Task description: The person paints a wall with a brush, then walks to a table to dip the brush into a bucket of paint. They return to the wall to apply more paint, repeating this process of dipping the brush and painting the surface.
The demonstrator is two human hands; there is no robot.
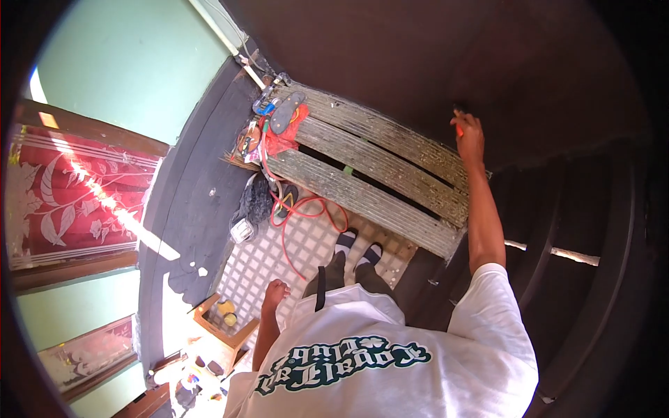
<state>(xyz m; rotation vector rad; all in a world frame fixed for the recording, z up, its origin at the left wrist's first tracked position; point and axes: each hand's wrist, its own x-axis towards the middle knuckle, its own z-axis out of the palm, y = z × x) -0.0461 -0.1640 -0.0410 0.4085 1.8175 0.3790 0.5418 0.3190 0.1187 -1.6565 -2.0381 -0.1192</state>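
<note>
My right hand (470, 136) is stretched out far ahead against a dark wall (529, 76), just above the far end of a slatted wooden bench (390, 174). It is shut on a small orange-handled tool (458, 129), whose tip is hidden in the shadow. My left hand (274, 292) hangs beside my thigh with loose fingers and holds nothing. My white printed T-shirt fills the bottom of the view. My feet (357, 249), in sandals, stand on a tiled floor next to the bench.
A red cloth (282, 136), a sandal and small tools lie at the bench's left end. A red cable (306, 209) loops across the tiled floor. A wooden box (223, 317) stands near my left hand. A red patterned curtain (70, 195) hangs at the left.
</note>
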